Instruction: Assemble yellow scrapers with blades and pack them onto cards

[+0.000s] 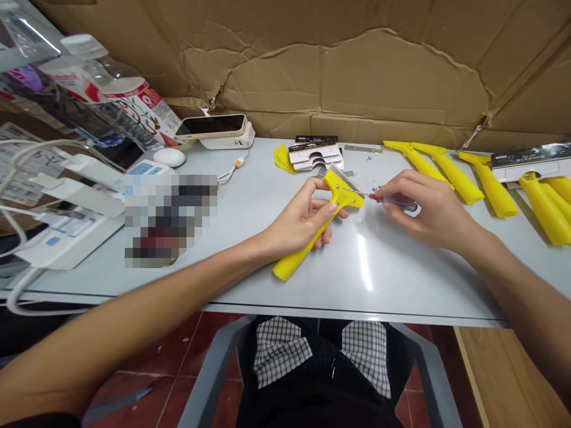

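My left hand [303,217] is closed around a yellow scraper [298,257], tilted with its head up and away from me. A metal blade lies along the far edge of its head, and two screws show on its face. In my right hand [428,208] is a screwdriver [399,203] with a see-through purplish handle and a red collar. Its thin shaft points left across the scraper head, the tip close to the upper screw; whether it touches cannot be made out. Small loose screws [375,188] lie on the table just beyond the screwdriver.
Several yellow scraper handles [493,187] lie at the right, some under a black-and-white box [530,161]. Behind my left hand are blade packs [314,156] and yellow pieces [284,159]. A phone [212,126], bottles [138,104] and a power strip [66,238] stand left. Cardboard [357,77] closes the back.
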The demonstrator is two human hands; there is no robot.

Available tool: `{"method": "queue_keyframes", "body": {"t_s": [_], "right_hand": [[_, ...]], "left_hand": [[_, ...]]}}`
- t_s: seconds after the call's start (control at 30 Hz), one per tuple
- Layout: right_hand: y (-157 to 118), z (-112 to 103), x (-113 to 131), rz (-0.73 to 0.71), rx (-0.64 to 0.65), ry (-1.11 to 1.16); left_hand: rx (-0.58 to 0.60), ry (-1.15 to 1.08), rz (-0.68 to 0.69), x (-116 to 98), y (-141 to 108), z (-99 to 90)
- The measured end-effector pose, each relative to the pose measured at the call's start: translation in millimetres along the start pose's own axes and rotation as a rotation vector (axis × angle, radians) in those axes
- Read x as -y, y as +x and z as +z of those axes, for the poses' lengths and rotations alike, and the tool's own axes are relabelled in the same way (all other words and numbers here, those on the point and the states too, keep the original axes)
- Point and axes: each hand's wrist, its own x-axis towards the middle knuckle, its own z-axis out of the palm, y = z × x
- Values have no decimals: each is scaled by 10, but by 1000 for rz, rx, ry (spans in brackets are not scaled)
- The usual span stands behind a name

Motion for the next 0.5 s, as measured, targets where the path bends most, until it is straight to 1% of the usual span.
{"method": "queue_keyframes", "body": {"t_s": [0.17, 0.5], "right_hand": [[-2, 27, 16, -10, -3, 0], [4, 27, 28, 12, 1, -23]], "left_hand": [[15, 10, 8, 13, 3, -2], [8, 30, 5, 8, -4, 7]]}}
